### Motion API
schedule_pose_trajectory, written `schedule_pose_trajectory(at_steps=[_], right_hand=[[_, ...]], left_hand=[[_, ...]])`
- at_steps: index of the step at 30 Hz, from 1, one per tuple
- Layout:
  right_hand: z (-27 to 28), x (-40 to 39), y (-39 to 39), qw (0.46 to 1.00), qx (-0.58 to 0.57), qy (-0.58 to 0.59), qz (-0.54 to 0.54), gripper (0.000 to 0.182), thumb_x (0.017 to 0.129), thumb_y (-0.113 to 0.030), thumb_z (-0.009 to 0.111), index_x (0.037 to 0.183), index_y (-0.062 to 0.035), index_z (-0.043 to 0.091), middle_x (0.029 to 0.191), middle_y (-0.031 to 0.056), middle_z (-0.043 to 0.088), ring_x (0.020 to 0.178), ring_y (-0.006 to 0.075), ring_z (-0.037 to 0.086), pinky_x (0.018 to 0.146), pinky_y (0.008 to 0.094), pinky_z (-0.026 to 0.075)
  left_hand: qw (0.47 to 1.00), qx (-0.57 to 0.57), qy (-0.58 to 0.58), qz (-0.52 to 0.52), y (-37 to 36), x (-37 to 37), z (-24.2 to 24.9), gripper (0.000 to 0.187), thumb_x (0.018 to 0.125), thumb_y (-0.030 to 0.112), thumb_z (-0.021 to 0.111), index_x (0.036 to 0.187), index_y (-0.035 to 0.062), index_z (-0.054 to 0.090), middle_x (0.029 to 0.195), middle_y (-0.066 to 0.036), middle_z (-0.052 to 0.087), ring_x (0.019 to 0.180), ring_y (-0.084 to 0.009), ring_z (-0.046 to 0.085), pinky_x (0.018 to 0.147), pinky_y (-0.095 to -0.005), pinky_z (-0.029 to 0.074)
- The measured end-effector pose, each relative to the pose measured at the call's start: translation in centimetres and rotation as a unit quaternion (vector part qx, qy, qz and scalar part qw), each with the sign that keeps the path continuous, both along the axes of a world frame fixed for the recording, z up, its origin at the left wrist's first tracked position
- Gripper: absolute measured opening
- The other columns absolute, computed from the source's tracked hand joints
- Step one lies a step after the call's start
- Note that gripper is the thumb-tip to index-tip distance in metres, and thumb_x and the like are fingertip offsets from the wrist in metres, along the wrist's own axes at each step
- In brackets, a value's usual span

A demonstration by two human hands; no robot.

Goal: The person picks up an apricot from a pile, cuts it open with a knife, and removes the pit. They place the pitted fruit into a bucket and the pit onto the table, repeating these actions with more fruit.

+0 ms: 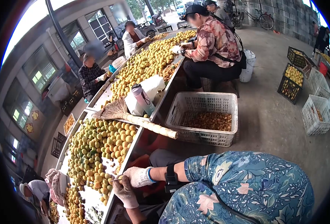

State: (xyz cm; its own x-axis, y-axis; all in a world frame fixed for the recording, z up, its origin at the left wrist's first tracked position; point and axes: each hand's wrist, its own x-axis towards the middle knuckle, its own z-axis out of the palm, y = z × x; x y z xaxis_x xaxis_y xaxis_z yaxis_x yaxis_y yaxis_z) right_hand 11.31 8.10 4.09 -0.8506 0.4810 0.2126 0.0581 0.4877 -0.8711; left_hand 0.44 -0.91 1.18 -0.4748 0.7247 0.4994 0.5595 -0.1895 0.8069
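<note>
Left hand (125, 192) gloved, curled over table (129, 155) edge; contents impossible to tell. Right hand (137, 176) gloved, pinched shut on thin blade (116, 180), long axis level, tip toward fruit (97, 149), at table edge for working. Beyond: broom (135, 119) laid crosswise, bottle (142, 98), crate (206, 121), seated co-workers.

Long metal table (164, 98), heaped yellow-green fruit (97, 145), broom (135, 118), white bag (148, 89), perhaps a bottle (142, 98)
</note>
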Motion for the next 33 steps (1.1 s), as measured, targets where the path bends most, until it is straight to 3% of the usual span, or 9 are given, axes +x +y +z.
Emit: schedule_pose_trajectory(at_steps=[7, 14, 20, 22, 26, 28, 30, 32, 33], right_hand=[[-1.0, -1.4, 0.4, 0.993, 0.062, -0.078, 0.070, 0.022, 0.075, -0.022, 0.062, 0.087, -0.0033, 0.067, 0.083, 0.0207, 0.067, 0.083, 0.0363, 0.066, 0.072, 0.0421, 0.051], [-1.4, -1.5, 0.2, 0.991, 0.068, -0.074, 0.089, 0.022, 0.074, -0.022, 0.064, 0.086, -0.0040, 0.067, 0.084, 0.0203, 0.067, 0.084, 0.0374, 0.065, 0.073, 0.0418, 0.051], [0.0, 0.0, 0.4, 0.975, -0.148, -0.037, 0.161, 0.032, 0.076, -0.006, 0.062, 0.109, -0.0070, 0.065, 0.091, 0.0092, 0.070, 0.086, 0.0127, 0.062, 0.079, 0.0314, 0.049], [-0.5, -0.4, 0.7, 0.963, -0.190, -0.012, 0.191, 0.040, 0.076, -0.004, 0.065, 0.116, -0.0086, 0.063, 0.095, 0.0050, 0.069, 0.090, 0.0086, 0.057, 0.083, 0.0277, 0.047], [0.0, -0.4, 0.9, 0.959, -0.220, -0.077, 0.164, 0.049, 0.073, -0.009, 0.069, 0.121, -0.0111, 0.059, 0.095, 0.0072, 0.068, 0.090, 0.0126, 0.060, 0.082, 0.0288, 0.048], [2.2, -0.7, 0.7, 0.983, -0.051, -0.124, 0.128, 0.045, 0.074, -0.008, 0.066, 0.118, -0.0109, 0.061, 0.091, 0.0103, 0.068, 0.085, 0.0145, 0.062, 0.078, 0.0302, 0.049], [-0.6, -2.7, 1.5, 0.989, 0.047, -0.087, 0.107, 0.033, 0.076, -0.015, 0.064, 0.107, -0.0055, 0.062, 0.092, 0.0204, 0.066, 0.085, 0.0292, 0.066, 0.077, 0.0363, 0.051], [1.0, -1.8, 1.1, 0.985, 0.113, -0.127, 0.024, 0.036, 0.076, -0.019, 0.065, 0.107, -0.0018, 0.059, 0.092, 0.0231, 0.065, 0.089, 0.0358, 0.064, 0.078, 0.0388, 0.051], [2.0, -1.1, 0.7, 0.989, 0.105, -0.103, 0.018, 0.042, 0.075, -0.020, 0.066, 0.110, 0.0003, 0.055, 0.095, 0.0241, 0.065, 0.093, 0.0367, 0.063, 0.081, 0.0394, 0.051]], left_hand=[[0.998, -0.038, 0.043, 0.029, -1.8, 0.1, -0.8, 0.031, 0.097, 0.026, 0.050, 0.108, -0.0030, 0.055, 0.092, -0.016, 0.058, 0.083, -0.0236, 0.056, 0.078, -0.0346, 0.046], [0.999, -0.018, -0.008, 0.038, -2.2, 0.8, -1.2, 0.040, 0.098, 0.030, 0.047, 0.117, -0.0046, 0.050, 0.106, -0.018, 0.055, 0.096, -0.0250, 0.055, 0.087, -0.0337, 0.045], [0.998, -0.020, -0.049, 0.032, -3.0, 2.9, 0.6, 0.034, 0.098, 0.022, 0.046, 0.122, -0.0023, 0.048, 0.102, -0.012, 0.058, 0.091, -0.0196, 0.057, 0.084, -0.0306, 0.046], [0.999, 0.000, -0.014, 0.035, -2.8, 1.0, -2.2, 0.036, 0.097, 0.023, 0.047, 0.121, -0.0032, 0.049, 0.104, -0.015, 0.057, 0.095, -0.0239, 0.056, 0.087, -0.0320, 0.044], [0.999, 0.008, -0.017, 0.037, -2.9, 0.6, -1.9, 0.036, 0.095, 0.024, 0.048, 0.116, -0.0045, 0.050, 0.101, -0.015, 0.057, 0.094, -0.0241, 0.055, 0.087, -0.0324, 0.043], [0.996, -0.014, -0.092, -0.002, -2.3, -0.2, -1.2, 0.036, 0.093, 0.024, 0.050, 0.114, -0.0045, 0.051, 0.097, -0.014, 0.058, 0.089, -0.0231, 0.055, 0.083, -0.0326, 0.044], [0.991, 0.015, -0.129, 0.037, -2.0, 0.7, 0.6, 0.034, 0.093, 0.026, 0.047, 0.106, -0.0038, 0.055, 0.094, -0.013, 0.058, 0.087, -0.0218, 0.055, 0.080, -0.0320, 0.045], [0.961, 0.076, 0.250, 0.087, -1.8, -1.2, -1.9, 0.036, 0.094, 0.026, 0.039, 0.105, -0.0037, 0.056, 0.100, -0.015, 0.059, 0.092, -0.0213, 0.057, 0.085, -0.0324, 0.045], [0.996, 0.028, 0.068, 0.042, -2.1, -0.6, -1.1, 0.039, 0.096, 0.026, 0.035, 0.111, -0.0036, 0.055, 0.109, -0.016, 0.059, 0.099, -0.0227, 0.057, 0.090, -0.0341, 0.043]])
